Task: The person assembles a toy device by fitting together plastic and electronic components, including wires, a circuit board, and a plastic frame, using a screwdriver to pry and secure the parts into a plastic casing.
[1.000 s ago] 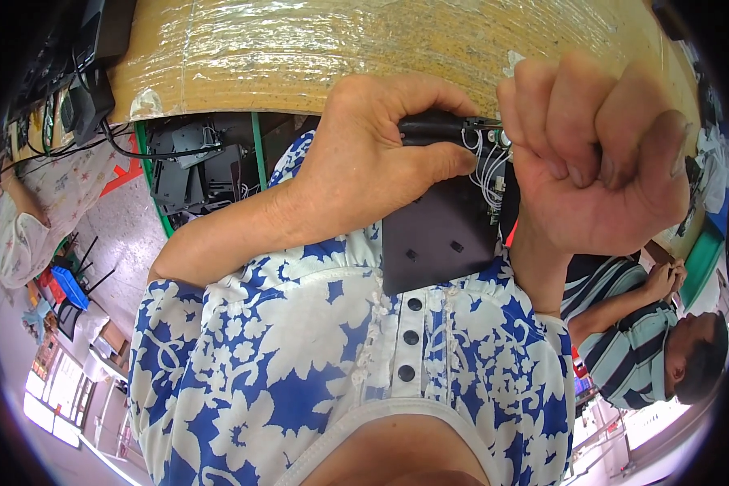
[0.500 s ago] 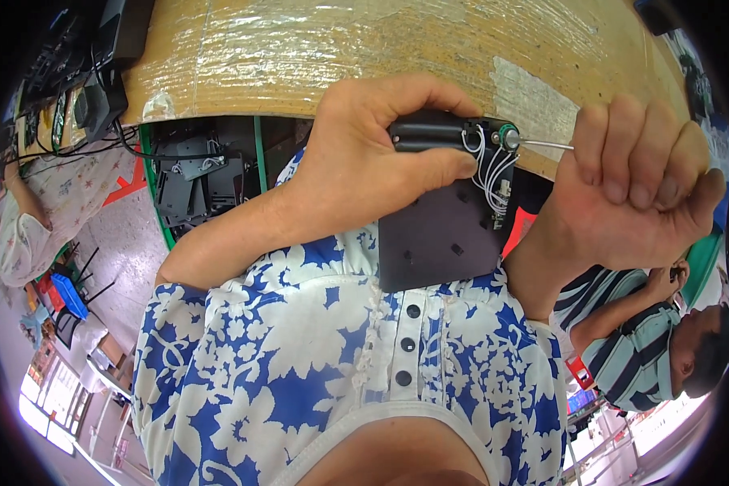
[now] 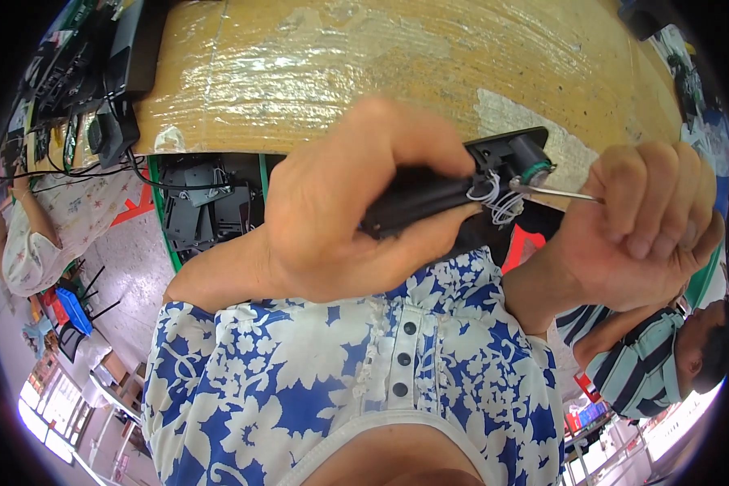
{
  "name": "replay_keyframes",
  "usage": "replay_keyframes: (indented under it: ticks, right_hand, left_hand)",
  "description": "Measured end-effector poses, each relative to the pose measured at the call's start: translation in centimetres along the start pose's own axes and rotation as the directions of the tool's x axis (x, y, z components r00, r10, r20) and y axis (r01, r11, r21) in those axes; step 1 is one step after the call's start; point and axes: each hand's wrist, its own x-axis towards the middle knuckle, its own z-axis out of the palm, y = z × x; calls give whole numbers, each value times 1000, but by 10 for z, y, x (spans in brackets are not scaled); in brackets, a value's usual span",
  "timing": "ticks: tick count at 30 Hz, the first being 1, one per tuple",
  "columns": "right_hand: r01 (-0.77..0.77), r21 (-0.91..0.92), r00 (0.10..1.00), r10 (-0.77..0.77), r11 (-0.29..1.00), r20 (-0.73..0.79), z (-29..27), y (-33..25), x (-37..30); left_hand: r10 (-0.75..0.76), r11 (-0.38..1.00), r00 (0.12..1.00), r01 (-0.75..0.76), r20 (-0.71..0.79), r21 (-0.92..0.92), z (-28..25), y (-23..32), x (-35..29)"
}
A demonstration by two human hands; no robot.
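My left hand (image 3: 332, 202) grips a black plastic device part (image 3: 421, 194) from its left end, thumb below and fingers above. The part is tilted, its right end raised. A short black cylinder (image 3: 528, 155) with a green ring sits at that end, and a bundle of thin white wires (image 3: 504, 207) loops out beside it. My right hand (image 3: 644, 231) is closed around a thin metal-shafted tool (image 3: 560, 193); its handle is hidden in the fist. The shaft's tip reaches the wires just under the cylinder; whether it touches them I cannot tell.
A table (image 3: 324, 73) covered with shiny clear film lies beyond my hands. Below its edge, a green-edged bin (image 3: 206, 202) holds several black parts. Black equipment and cables (image 3: 125, 73) crowd the left. A co-worker in a striped shirt (image 3: 640, 356) sits at right, another person's sleeve (image 3: 53, 211) at left.
The device has turned from showing its flat panel to a tilted, edge-on pose. My left hand has rolled over with it, blurred by motion. My right hand and tool sit lower in view.
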Motion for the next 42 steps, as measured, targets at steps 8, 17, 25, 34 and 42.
replay_keyframes:
  ticks: [8, 17, 25, 34, 42]
  right_hand:
    - [-25, 70, 1000, 24, 997, 12, 12, -16, 6]
    - [-46, 20, 999, 45, 999, 29, 11, -17, 2]
    - [-35, 9, 998, 35, 999, 53, 16, -20, -3]
    - [-25, 16, 998, 24, 1000, 62, 18, -30, -10]
    - [-5, 14, 998, 4, 1000, 66, 19, -38, -12]
  left_hand:
    - [505, 858, 855, -482, -118, 180, 15, -11, 8]
    - [595, 794, 781, -534, -190, 289, 28, -8, 10]
    - [612, 780, 772, -553, -173, 293, 30, -4, 9]
    - [632, 760, 761, -571, -149, 311, 37, 4, 8]
    - [660, 702, 747, -573, -82, 423, 36, 9, 7]
